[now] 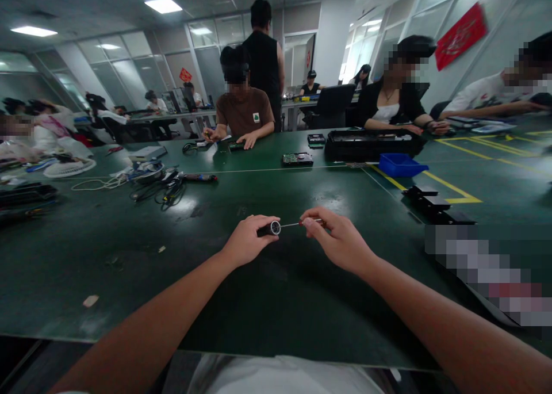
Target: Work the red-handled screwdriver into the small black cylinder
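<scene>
Above the green surface (276, 302), our left hand (246, 243) grips a dark cylinder (263, 231), ringed end toward three o'clock. Our right hand (342, 241) pinches a thin tool (290, 225), its shaft pointing toward nine o'clock.

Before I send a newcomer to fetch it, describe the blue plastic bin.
Find the green table. Beyond the right hand, near the long black case, sits the open bin. Bright blue sets it apart from the black blocks nearby.
</scene>
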`<state>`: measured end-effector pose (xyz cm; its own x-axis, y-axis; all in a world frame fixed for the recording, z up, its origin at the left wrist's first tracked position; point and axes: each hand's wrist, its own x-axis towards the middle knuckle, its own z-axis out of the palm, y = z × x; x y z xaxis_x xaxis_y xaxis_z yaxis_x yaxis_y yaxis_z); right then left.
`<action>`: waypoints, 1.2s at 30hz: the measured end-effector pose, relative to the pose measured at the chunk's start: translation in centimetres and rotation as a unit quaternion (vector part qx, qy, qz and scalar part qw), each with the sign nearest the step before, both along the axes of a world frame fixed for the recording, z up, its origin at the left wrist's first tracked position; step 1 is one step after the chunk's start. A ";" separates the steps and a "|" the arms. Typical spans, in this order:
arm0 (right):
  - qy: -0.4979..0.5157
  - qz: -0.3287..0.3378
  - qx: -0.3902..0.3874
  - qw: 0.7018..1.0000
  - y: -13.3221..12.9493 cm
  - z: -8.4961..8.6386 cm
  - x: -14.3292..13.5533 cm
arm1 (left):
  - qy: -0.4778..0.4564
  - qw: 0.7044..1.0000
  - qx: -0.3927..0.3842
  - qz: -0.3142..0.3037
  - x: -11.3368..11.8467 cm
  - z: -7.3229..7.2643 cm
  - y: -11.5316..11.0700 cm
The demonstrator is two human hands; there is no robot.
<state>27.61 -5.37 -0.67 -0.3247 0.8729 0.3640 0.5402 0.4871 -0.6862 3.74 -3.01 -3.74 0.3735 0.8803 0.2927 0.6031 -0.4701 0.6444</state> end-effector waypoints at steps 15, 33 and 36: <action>-0.033 0.014 -0.039 0.999 0.0 -0.1 -0.3 | 0.004 1.000 0.016 0.014 -0.5 -0.2 0.4; -0.031 0.002 -0.049 0.998 0.3 -0.1 -0.1 | 0.038 0.999 0.012 -0.006 -0.2 -0.1 0.2; -0.029 0.017 -0.038 0.999 0.2 -0.2 -0.1 | 0.033 0.999 0.006 -0.003 -0.3 0.0 0.2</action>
